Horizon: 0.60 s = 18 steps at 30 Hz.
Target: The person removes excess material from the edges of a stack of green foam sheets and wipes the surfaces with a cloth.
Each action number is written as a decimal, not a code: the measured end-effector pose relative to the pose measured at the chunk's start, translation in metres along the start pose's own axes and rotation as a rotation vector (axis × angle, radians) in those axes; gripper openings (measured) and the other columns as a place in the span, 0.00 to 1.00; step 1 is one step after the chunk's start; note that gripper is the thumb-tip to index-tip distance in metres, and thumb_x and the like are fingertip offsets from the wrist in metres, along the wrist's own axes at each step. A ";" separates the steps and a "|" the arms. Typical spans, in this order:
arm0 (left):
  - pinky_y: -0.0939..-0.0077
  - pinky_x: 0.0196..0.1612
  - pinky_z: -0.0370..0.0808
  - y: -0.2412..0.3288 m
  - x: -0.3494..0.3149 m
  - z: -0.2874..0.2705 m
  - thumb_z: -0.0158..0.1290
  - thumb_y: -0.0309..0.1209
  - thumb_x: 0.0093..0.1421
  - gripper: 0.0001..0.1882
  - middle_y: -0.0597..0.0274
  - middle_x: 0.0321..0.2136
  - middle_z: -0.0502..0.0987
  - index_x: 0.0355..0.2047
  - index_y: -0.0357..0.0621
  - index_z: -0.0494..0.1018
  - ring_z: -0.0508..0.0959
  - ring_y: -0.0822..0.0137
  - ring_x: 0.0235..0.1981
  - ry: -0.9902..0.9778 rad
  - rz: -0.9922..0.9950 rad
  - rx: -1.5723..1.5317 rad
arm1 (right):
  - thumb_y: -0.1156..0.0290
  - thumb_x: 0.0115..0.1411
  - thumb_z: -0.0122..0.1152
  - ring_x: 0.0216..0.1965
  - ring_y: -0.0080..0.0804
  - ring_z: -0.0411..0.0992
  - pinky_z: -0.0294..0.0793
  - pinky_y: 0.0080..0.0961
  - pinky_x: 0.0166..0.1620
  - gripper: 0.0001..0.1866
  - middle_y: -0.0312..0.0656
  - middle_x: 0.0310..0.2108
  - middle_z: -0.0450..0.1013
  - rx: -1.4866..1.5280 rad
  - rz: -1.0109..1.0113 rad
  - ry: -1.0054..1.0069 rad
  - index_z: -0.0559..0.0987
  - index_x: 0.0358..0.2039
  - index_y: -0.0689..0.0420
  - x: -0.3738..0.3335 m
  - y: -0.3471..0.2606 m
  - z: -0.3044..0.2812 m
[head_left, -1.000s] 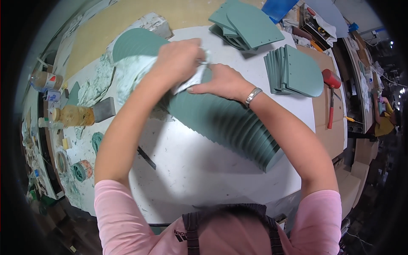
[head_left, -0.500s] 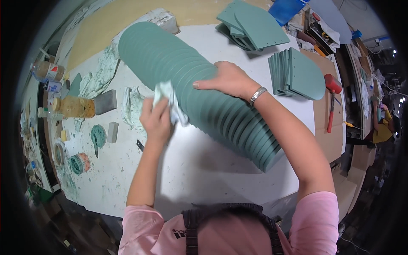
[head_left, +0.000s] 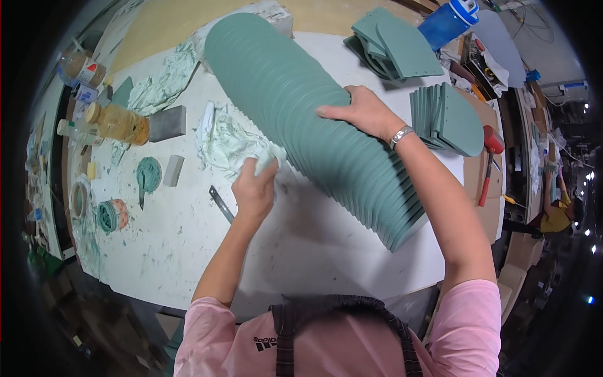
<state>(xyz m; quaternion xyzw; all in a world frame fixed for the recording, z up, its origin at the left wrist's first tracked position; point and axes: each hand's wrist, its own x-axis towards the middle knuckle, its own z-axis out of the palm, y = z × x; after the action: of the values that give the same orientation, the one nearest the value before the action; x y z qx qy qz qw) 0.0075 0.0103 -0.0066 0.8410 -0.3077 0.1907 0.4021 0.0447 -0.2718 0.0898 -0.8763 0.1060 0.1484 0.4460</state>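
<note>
A long row of thin green panels (head_left: 295, 107) with rounded ends leans tightly together, running diagonally across the white table. My left hand (head_left: 254, 191) is closed on a crumpled white rag (head_left: 229, 141) with green stains, just beside the near left side of the row. Most of the rag spreads on the tabletop beyond my fingers. My right hand (head_left: 374, 116) lies across the row's far side, thumb stretched over the panel edges and apart from the fingers, some of which are hidden. A thin dark metal strip (head_left: 221, 204) lies beside my left wrist.
Two groups of green panels (head_left: 402, 47) sit at the far right, near a red mallet (head_left: 491, 144). Leftward are a grey block (head_left: 167, 124), a jar of amber liquid (head_left: 119, 124), green paste (head_left: 149, 174) with a spatula and an open tub (head_left: 112, 215). A blue bottle (head_left: 446, 25) stands far right.
My left hand has drawn back from the panels with the rag, which now spreads over the table. My right hand stays on the row. The whole view has shifted slightly.
</note>
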 end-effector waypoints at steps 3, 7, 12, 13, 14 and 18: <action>0.62 0.28 0.76 0.011 0.047 0.010 0.57 0.20 0.53 0.16 0.51 0.33 0.74 0.41 0.49 0.83 0.79 0.51 0.28 0.202 -0.021 -0.047 | 0.39 0.45 0.72 0.36 0.43 0.81 0.79 0.31 0.44 0.44 0.59 0.36 0.80 0.014 0.024 -0.014 0.80 0.41 0.75 -0.001 0.003 0.001; 0.62 0.29 0.77 0.025 0.051 0.027 0.56 0.20 0.53 0.17 0.51 0.34 0.74 0.42 0.50 0.83 0.80 0.52 0.29 0.173 -0.049 -0.020 | 0.40 0.45 0.72 0.36 0.42 0.81 0.79 0.30 0.43 0.43 0.58 0.35 0.80 0.026 0.016 -0.029 0.81 0.40 0.75 0.003 0.004 0.006; 0.61 0.29 0.75 0.009 -0.022 0.019 0.57 0.23 0.54 0.15 0.52 0.36 0.74 0.43 0.50 0.82 0.78 0.50 0.30 -0.031 -0.081 0.097 | 0.39 0.46 0.71 0.36 0.41 0.81 0.79 0.31 0.43 0.44 0.57 0.35 0.81 0.009 0.002 -0.008 0.80 0.41 0.75 0.000 0.001 0.002; 0.61 0.29 0.75 0.006 -0.017 0.021 0.57 0.23 0.54 0.15 0.52 0.36 0.74 0.43 0.50 0.82 0.78 0.50 0.30 -0.029 -0.085 0.099 | 0.39 0.46 0.71 0.36 0.41 0.81 0.79 0.31 0.43 0.44 0.57 0.35 0.81 0.007 0.000 -0.012 0.80 0.41 0.75 0.000 0.001 0.002; 0.61 0.30 0.76 0.012 0.012 0.017 0.57 0.23 0.54 0.15 0.51 0.36 0.74 0.43 0.49 0.81 0.79 0.50 0.30 0.064 -0.090 0.036 | 0.39 0.46 0.71 0.36 0.41 0.81 0.79 0.30 0.43 0.44 0.57 0.35 0.81 0.008 0.012 -0.011 0.80 0.41 0.75 -0.001 0.002 0.002; 0.60 0.32 0.77 0.011 0.024 0.026 0.55 0.25 0.57 0.14 0.47 0.40 0.75 0.45 0.48 0.80 0.79 0.47 0.33 0.135 -0.173 0.018 | 0.40 0.46 0.71 0.35 0.41 0.81 0.79 0.30 0.42 0.43 0.57 0.35 0.80 -0.028 0.017 0.006 0.80 0.41 0.76 0.000 -0.005 0.004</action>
<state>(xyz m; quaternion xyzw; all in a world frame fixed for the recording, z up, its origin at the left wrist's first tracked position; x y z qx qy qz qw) 0.0194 -0.0249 -0.0024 0.8532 -0.2043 0.2141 0.4294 0.0458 -0.2652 0.0913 -0.8819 0.1128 0.1511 0.4320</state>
